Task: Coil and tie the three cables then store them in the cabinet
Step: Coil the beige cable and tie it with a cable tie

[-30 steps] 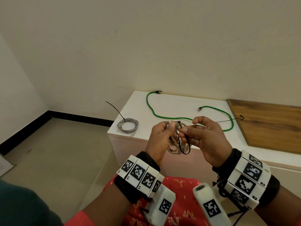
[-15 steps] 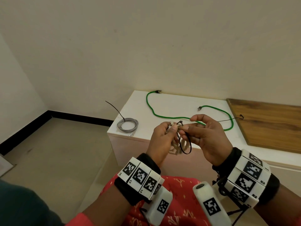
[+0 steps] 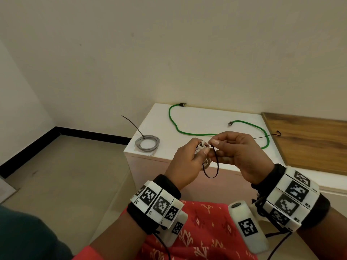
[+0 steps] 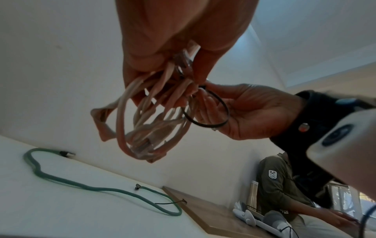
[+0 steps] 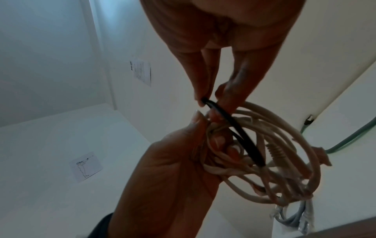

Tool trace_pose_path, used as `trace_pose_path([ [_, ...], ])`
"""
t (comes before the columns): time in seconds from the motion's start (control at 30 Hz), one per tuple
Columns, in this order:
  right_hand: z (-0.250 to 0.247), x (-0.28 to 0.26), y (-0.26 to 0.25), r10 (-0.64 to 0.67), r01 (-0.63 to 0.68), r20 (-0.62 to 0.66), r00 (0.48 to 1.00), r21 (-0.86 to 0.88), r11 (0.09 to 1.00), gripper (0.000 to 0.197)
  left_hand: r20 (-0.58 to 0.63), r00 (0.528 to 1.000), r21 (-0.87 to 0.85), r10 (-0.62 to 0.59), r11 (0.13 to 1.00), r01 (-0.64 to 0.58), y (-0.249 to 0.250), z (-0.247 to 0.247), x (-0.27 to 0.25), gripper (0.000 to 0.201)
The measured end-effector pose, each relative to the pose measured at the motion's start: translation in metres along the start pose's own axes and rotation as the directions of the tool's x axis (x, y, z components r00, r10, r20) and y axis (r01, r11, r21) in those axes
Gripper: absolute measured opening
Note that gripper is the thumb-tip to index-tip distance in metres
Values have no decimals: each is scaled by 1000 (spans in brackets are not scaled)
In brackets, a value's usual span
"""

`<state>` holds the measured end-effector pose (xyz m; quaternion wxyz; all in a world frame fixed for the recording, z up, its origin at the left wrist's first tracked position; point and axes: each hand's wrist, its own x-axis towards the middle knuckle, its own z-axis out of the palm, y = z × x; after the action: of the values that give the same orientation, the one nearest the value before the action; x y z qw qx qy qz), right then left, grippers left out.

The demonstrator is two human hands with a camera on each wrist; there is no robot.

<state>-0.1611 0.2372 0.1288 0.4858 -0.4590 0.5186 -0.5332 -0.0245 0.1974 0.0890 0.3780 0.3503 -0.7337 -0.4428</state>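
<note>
My left hand (image 3: 189,158) grips a coiled beige cable (image 4: 142,116) in the air in front of the white cabinet (image 3: 197,147). A black zip tie (image 3: 211,166) loops around the coil. My right hand (image 3: 238,152) pinches the tie's top end beside the left thumb; the right wrist view shows the tie (image 5: 234,128) held between thumb and forefinger. A grey cable (image 3: 147,142), coiled and tied with a black tie, lies on the cabinet's left corner. A green cable (image 3: 206,134) lies uncoiled across the cabinet top, a second black tie (image 3: 270,135) resting over it.
A wooden board (image 3: 309,141) covers the cabinet's right part. A wall stands right behind the cabinet, and bare floor (image 3: 65,175) lies to its left. Another person (image 4: 278,185) sits off to the right in the left wrist view.
Both hands have risen slightly with the beige coil, and the tie's loop now hangs lower and longer beneath them. The cables on the cabinet have not moved.
</note>
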Motion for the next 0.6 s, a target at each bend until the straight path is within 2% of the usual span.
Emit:
trace_pose_path([
  [0.1, -1, 2, -1, -43, 35, -46, 998, -158, 987, 18, 42, 999, 47, 0, 999, -2, -2, 1, -2, 21],
  [0.2, -5, 3, -4, -201, 170, -73, 977, -304, 937, 23, 78, 997, 96, 28, 995, -35, 1, 3, -6, 39],
  [0.33, -3, 2, -5, -335, 295, -86, 938, -307, 905, 23, 101, 993, 97, 67, 992, -77, 9, 2, -2, 31],
  [0.43, -4, 3, -5, -362, 316, -121, 924, -288, 904, 22, 127, 987, 160, 101, 980, -121, 15, 3, -3, 37],
  [0.6, -8, 6, -6, -293, 253, -68, 954, -342, 905, 20, 173, 972, 203, 161, 959, -195, 18, 4, -8, 37],
])
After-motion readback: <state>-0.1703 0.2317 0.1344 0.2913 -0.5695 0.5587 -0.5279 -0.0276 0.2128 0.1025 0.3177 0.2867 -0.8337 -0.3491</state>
